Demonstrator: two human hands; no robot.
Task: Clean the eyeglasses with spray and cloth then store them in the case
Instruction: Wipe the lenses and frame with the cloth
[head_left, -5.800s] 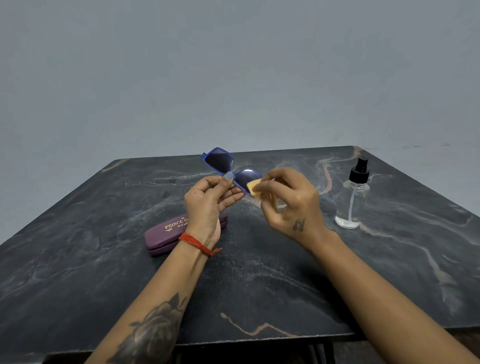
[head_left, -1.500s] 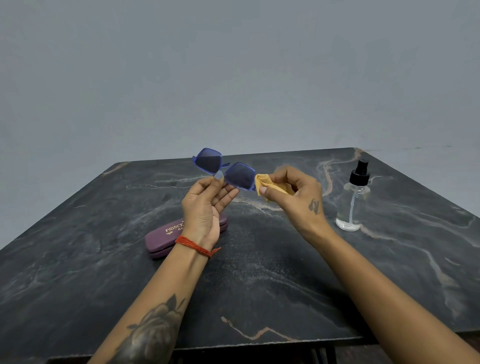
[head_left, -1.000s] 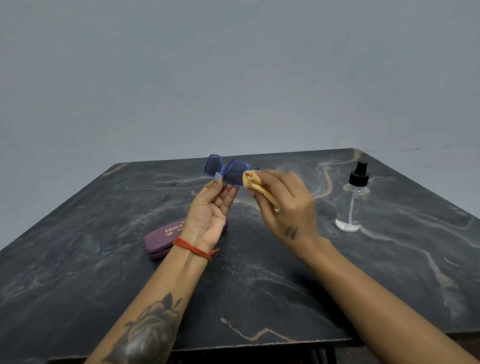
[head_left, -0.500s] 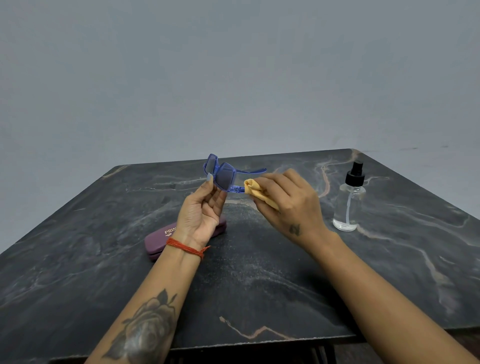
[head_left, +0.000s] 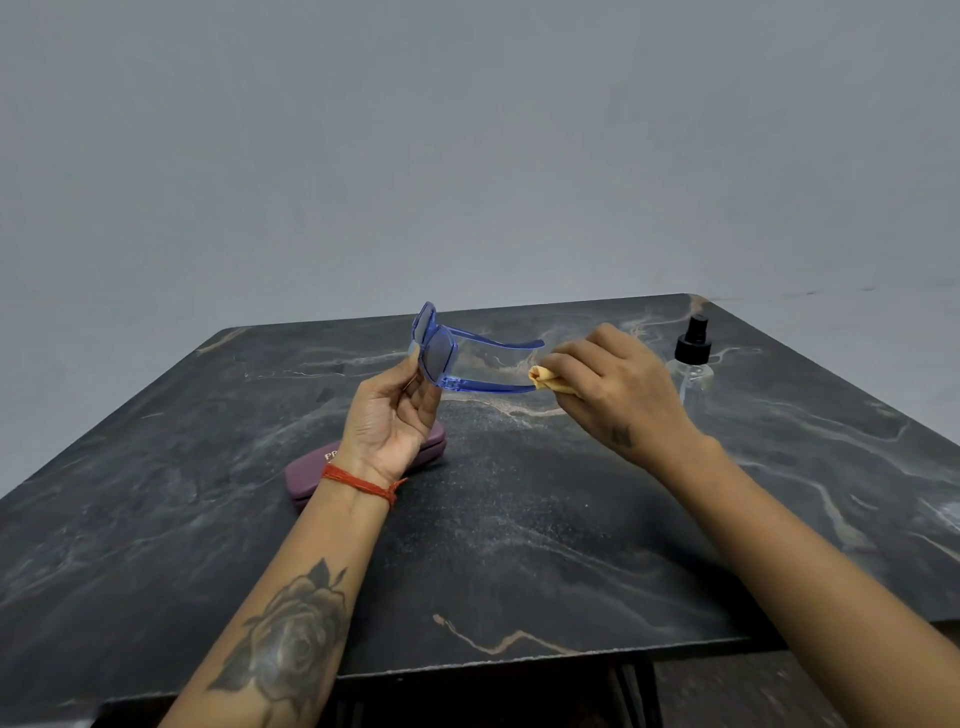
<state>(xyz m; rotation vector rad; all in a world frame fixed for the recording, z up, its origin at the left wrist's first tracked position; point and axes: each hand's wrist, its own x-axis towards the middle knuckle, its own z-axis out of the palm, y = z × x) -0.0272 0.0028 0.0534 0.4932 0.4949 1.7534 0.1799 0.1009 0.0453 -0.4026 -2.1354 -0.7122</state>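
1. Blue translucent eyeglasses are held up above the middle of the worktop, lenses edge-on to the camera and both arms unfolded, pointing toward the right.
2. The left hand pinches the frame at the front, fingertips at the lens edge, palm facing the camera; a red thread band circles the wrist.
3. The right hand is curled around a folded yellow cloth, pressing it to the tip of the nearer arm of the glasses.
4. Judged from this, the step in hand is wiping the arms, with lens work likely behind it and storing to come.
5. To do it well: keep the left grip on the frame rim, off the lens faces, and support near the hinge so the arm is not bent outward; draw the cloth along the arm with light, even pressure.
6. A maroon case lies shut on the worktop below the left wrist, toward the left edge.
7. A clear spray bottle with a black nozzle stands upright near the far right corner, just beyond the right hand.
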